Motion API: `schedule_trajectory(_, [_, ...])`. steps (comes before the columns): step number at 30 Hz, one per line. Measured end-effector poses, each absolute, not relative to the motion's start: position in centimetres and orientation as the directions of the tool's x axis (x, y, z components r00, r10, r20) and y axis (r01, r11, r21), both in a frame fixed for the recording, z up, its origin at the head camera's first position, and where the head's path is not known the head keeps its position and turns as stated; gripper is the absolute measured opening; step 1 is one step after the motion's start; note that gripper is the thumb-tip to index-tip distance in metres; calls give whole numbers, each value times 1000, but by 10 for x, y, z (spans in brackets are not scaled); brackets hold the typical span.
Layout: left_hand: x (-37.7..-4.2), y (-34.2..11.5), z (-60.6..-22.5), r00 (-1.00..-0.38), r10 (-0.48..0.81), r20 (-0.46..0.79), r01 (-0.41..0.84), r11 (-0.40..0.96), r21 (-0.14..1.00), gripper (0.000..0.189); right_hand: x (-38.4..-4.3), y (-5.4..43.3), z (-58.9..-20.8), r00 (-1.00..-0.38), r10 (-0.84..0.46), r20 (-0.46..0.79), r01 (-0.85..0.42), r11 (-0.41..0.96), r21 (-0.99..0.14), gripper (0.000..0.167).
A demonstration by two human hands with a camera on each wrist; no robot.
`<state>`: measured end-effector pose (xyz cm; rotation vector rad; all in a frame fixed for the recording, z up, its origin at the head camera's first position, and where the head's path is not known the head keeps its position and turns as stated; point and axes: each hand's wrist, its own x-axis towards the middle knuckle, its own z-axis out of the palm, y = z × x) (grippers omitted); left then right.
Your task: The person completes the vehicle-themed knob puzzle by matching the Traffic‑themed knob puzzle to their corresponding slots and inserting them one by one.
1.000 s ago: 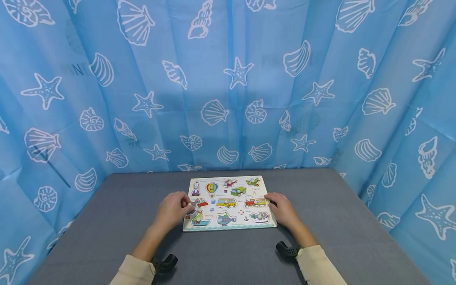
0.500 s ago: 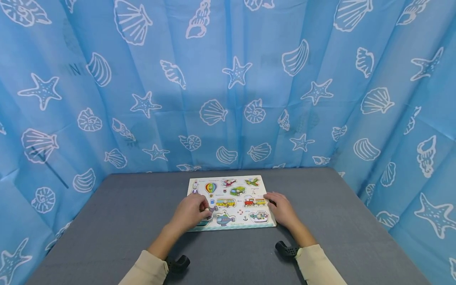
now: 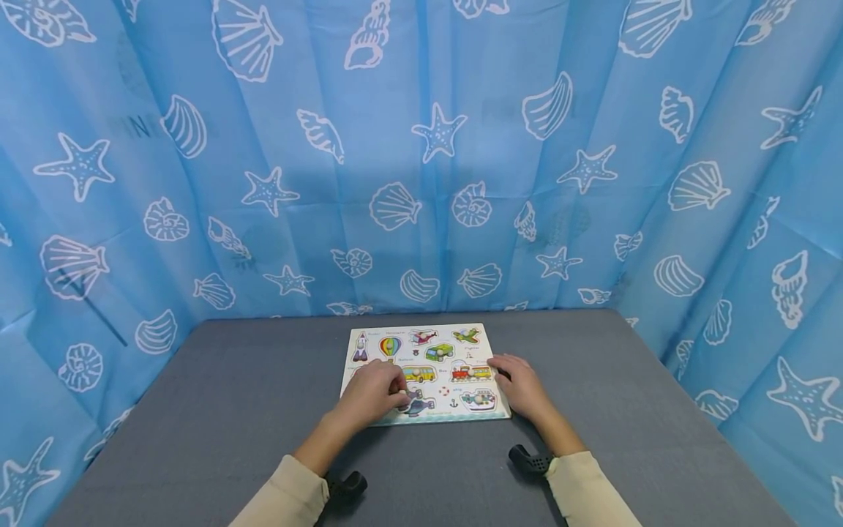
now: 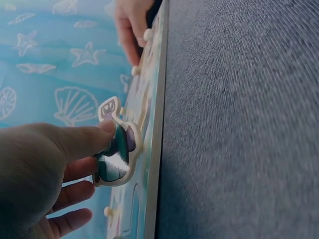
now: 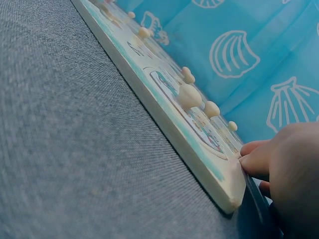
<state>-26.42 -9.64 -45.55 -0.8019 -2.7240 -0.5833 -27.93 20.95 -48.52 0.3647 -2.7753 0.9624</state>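
Observation:
A white wooden puzzle board (image 3: 454, 419) with printed vehicles lies flat on the table. Between thumb and fingers, my left hand (image 3: 370, 391) pinches a puzzle piece (image 4: 130, 167) with a pale rim and teal, grey and purple print. That piece is tipped up at the board's front left part, over the submarine picture (image 3: 426, 404); the left wrist view shows its edge right at the board. My right hand (image 3: 520, 384) rests at the board's right edge, fingertips touching it, fingers fairly straight.
Other pieces with round wooden knobs sit in the board, among them a ship (image 3: 479, 400), a train (image 3: 470, 373), a bus (image 3: 421, 374) and a balloon (image 3: 390, 346). Grey cloth (image 3: 593, 424) covers the table. A blue shell-print curtain (image 3: 421, 146) hangs behind and at both sides.
My left hand has moved right across the board with the puzzle piece, from the left edge to the submarine picture. The right hand has stayed at the right edge.

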Motion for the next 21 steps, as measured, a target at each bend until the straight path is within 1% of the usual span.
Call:
schedule_trajectory(7, [-268,-88,-460,-805,489,335,582,759,291,23,-279,209,-485,-953,-168,250,-287,762,-581,32])
schedule_trajectory(13, [-270,-82,-464,-777,535,331,619,745,248,24,-279,210,-485,-950,-169,261,-294,758,-582,32])
schedule_trajectory(21, [-271,-81,-468,-786,538,305,613,742,271,24,-279,211,-487,-949,-177,261,-301,757,-580,32])
